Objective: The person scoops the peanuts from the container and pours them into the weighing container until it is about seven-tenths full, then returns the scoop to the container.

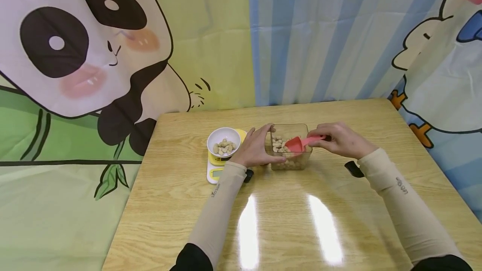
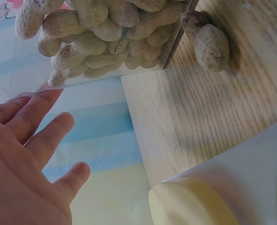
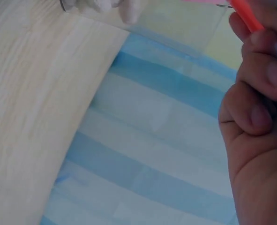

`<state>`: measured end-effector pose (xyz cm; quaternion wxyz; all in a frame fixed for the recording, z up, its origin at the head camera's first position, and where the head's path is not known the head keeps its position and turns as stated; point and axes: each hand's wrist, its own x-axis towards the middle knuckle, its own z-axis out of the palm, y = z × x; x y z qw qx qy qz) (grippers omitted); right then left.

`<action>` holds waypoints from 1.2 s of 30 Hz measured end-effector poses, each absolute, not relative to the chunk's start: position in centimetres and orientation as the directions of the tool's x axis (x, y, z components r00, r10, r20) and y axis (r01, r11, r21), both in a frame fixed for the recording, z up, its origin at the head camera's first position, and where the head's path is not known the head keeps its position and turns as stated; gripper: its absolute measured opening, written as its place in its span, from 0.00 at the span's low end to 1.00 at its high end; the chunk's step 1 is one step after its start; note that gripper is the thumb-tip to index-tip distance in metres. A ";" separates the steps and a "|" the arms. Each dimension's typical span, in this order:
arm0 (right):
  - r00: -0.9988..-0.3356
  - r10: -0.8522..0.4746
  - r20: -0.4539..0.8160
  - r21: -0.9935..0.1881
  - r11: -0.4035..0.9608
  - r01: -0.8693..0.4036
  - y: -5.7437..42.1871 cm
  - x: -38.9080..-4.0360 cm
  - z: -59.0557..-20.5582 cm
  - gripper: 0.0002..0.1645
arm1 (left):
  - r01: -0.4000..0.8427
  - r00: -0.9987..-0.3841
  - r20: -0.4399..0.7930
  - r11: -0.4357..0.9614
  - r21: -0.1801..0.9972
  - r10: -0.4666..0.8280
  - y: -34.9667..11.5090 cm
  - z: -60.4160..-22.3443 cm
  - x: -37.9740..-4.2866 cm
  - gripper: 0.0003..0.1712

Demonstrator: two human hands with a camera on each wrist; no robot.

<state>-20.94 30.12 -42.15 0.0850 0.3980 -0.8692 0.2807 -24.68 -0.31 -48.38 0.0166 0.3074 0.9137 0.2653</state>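
Note:
A clear rectangular container (image 1: pixel 290 164) holds unshelled peanuts (image 2: pixel 105 28). My left hand (image 1: pixel 257 147) grips its left side, thumb at the front wall and fingertips at the back corner; in the left wrist view the other fingers of this hand (image 2: pixel 28 154) are spread. My right hand (image 1: pixel 340 139) holds a red scoop (image 1: pixel 296 144) by its handle, fingers curled round it in the right wrist view. The scoop's bowl dips into the container, over the peanuts; what it carries is hidden.
Left of the container, a white bowl (image 1: pixel 224 134) with several peanuts stands on a yellow and white kitchen scale (image 1: pixel 211 177). A loose peanut (image 2: pixel 211 47) lies on the wooden table (image 1: pixel 286 229) beside the container. Printed cloth (image 1: pixel 211 53) hangs behind the table.

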 end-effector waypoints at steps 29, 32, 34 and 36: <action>-0.641 -0.625 0.446 -0.409 0.494 -0.767 29.3 -21.6 -42.9 0.13 | 0.566 -0.803 0.155 0.657 0.498 0.575 -0.3 -48.2 -24.9 0.69; -0.638 -0.623 0.451 -0.414 0.487 -0.769 29.0 -21.8 -42.9 0.12 | 0.562 -0.808 0.160 0.660 0.499 0.567 -0.4 -48.2 -24.9 0.68; -0.661 -0.604 0.445 -0.442 0.494 -0.749 29.2 -21.8 -43.2 0.13 | 0.560 -0.808 0.157 0.657 0.504 0.568 -0.4 -48.3 -24.9 0.68; -0.686 -0.578 0.442 -0.479 0.494 -0.725 29.4 -21.7 -43.6 0.14 | 0.557 -0.809 0.152 0.658 0.507 0.568 -0.4 -48.5 -24.8 0.68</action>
